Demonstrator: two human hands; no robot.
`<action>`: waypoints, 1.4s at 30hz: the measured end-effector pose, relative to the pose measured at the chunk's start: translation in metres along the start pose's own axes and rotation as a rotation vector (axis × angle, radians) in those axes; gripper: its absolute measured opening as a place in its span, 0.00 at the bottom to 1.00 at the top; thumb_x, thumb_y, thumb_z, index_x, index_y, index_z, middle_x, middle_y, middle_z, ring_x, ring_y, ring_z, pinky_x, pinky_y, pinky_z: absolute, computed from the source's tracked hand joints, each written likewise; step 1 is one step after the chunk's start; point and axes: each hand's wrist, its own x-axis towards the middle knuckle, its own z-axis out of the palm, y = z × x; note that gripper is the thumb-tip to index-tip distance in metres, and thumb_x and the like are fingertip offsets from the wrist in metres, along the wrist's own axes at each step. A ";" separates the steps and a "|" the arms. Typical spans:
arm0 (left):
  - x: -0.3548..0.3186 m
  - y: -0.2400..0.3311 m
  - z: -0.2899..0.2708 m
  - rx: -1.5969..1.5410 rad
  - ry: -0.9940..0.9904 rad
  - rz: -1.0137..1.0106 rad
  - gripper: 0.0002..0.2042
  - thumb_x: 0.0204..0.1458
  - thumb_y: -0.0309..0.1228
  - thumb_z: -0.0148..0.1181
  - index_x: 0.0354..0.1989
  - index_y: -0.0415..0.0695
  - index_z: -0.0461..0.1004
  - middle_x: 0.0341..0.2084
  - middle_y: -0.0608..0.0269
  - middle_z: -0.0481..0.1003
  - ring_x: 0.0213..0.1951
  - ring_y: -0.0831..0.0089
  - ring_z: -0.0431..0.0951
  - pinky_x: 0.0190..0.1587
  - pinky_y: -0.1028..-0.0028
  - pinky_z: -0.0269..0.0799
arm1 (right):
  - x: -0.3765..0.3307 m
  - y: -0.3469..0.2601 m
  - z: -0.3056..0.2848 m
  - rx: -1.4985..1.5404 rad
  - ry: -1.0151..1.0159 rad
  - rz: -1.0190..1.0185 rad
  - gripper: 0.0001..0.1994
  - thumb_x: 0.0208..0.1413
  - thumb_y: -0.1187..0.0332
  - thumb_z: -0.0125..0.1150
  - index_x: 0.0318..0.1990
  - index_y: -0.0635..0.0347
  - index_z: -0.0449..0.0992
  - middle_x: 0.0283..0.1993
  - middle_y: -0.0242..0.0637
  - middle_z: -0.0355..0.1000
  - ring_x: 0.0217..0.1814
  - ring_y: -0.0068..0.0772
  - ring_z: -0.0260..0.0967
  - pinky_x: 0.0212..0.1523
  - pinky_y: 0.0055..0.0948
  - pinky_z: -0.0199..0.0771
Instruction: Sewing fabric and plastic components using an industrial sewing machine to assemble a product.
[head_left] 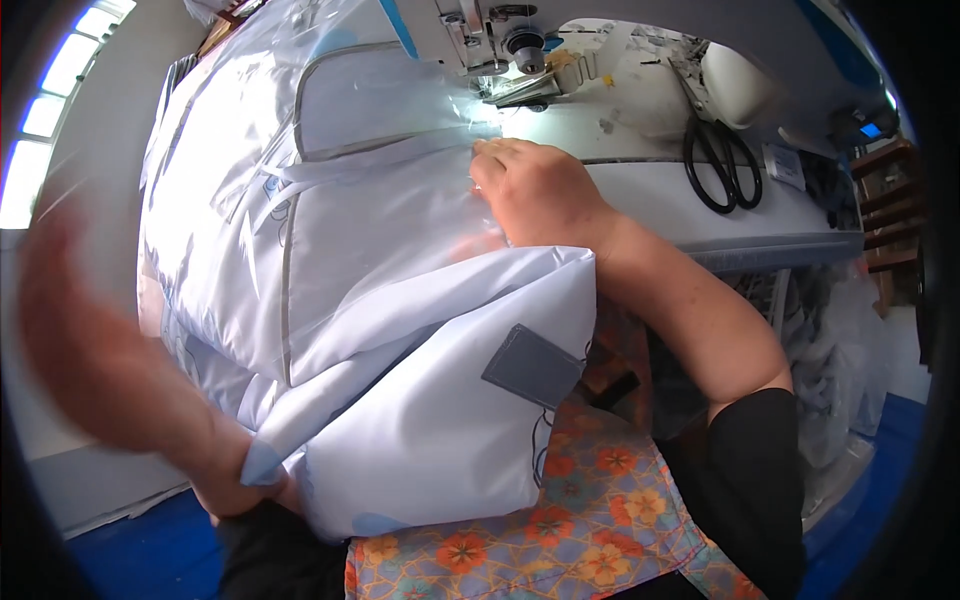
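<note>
A large piece of white, shiny fabric (400,215) with grey piping and a see-through plastic layer spreads over the sewing table and hangs into my lap. My right hand (540,185) is closed on its right edge, fingers bent, just in front of the lit needle area of the sewing machine (620,40). A folded part of the fabric bears a dark grey patch (535,367) and lies across my left wrist. Raised at the far left, my left hand (75,320) is smeared by motion, so its fingers are not distinct.
Black-handled scissors (722,165) lie on the machine table right of my right hand. Beyond them stands a white rounded object (738,82). Scraps lie behind the needle. A flowered apron (600,500) covers my lap. Crumpled see-through plastic (835,350) hangs at the right.
</note>
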 end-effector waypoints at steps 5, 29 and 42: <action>0.012 0.032 0.128 -0.235 -0.410 0.244 0.17 0.53 0.23 0.53 0.53 0.37 0.74 0.51 0.51 0.75 0.52 0.53 0.74 0.54 0.62 0.71 | -0.003 -0.012 -0.002 0.062 0.021 0.028 0.12 0.48 0.74 0.58 0.42 0.66 0.74 0.46 0.44 0.76 0.53 0.48 0.75 0.50 0.40 0.77; 0.013 0.021 0.159 -0.222 -0.358 0.303 0.14 0.52 0.31 0.61 0.45 0.39 0.77 0.49 0.58 0.76 0.49 0.58 0.74 0.51 0.62 0.72 | -0.038 -0.018 -0.034 0.301 0.019 0.306 0.14 0.50 0.72 0.65 0.44 0.64 0.77 0.42 0.46 0.78 0.41 0.39 0.78 0.43 0.31 0.78; 0.023 0.001 0.177 -0.623 -0.304 -0.010 0.08 0.53 0.25 0.56 0.39 0.40 0.80 0.35 0.54 0.79 0.37 0.53 0.79 0.41 0.63 0.75 | 0.006 -0.039 -0.013 2.011 0.581 0.835 0.28 0.69 0.62 0.47 0.68 0.72 0.49 0.65 0.54 0.61 0.64 0.40 0.64 0.65 0.38 0.65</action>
